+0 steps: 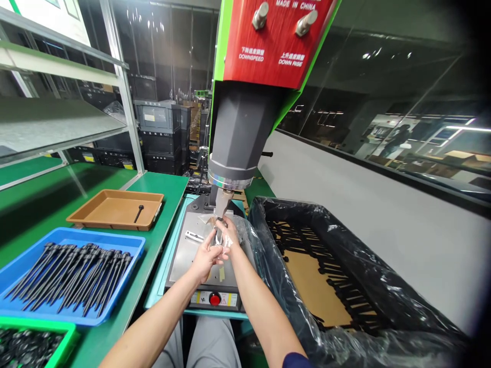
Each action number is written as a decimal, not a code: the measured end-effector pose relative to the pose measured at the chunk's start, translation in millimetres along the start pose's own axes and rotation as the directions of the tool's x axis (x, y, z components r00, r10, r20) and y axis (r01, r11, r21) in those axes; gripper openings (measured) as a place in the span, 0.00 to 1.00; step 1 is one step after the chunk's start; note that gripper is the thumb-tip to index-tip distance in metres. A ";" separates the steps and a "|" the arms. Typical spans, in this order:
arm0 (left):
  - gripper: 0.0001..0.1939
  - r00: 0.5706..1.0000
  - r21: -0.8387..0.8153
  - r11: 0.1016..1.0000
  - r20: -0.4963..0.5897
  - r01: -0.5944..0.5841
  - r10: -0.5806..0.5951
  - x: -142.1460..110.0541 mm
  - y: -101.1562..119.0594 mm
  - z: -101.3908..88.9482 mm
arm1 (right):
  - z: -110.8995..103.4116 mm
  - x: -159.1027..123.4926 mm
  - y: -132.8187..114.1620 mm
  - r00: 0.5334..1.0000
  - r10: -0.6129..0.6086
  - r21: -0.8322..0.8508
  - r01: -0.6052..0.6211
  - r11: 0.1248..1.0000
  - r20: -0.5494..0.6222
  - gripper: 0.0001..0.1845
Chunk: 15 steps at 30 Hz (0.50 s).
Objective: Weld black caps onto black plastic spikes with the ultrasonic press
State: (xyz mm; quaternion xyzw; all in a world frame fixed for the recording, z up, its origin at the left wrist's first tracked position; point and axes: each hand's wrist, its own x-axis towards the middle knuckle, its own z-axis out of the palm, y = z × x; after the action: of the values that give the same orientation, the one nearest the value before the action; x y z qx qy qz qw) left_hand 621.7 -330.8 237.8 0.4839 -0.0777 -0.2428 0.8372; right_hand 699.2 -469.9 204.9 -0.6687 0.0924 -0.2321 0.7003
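Under the metal horn of the press, my two hands meet close together over the steel base plate. My right hand is closed round the upper end of a black round-headed rod, just below the horn tip. My left hand pinches at the same rod from the left and lower down. Most of the rod is hidden by my fingers. Clear plastic film lies around the fixture behind my hands.
Left: a blue tray of black rods, a brown tray with one rod, and a green bin of small black parts. Right: a plastic-lined box with rods on cardboard. A red button sits in front.
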 end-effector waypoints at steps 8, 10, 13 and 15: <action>0.49 1.000 -0.004 1.000 0.010 -0.003 0.003 2.2 -6.9 -3.3 | 0.8 1.5 0.1 0.999 -0.010 0.052 0.008 0.999 0.037 0.16; 0.49 1.000 -0.004 1.000 0.000 -0.002 0.002 1.7 -7.2 -3.9 | -0.2 -1.4 0.9 1.000 -0.006 0.051 0.005 0.999 0.026 0.18; 0.49 1.000 0.007 1.000 -0.002 -0.001 0.001 2.3 -8.5 -6.2 | -4.9 -10.7 5.5 0.999 0.035 0.082 -0.035 0.996 0.002 0.24; 0.49 1.000 0.011 1.000 0.004 -0.010 0.010 3.7 -10.0 -8.6 | -9.5 -19.6 11.6 0.996 0.088 0.124 -0.091 0.988 0.026 0.27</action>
State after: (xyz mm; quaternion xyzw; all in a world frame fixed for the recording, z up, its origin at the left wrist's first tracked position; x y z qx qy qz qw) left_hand 624.7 -330.1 224.5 0.4875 -0.0830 -0.2389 0.8357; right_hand 680.3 -469.6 189.1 -0.6211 0.1004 -0.1989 0.7514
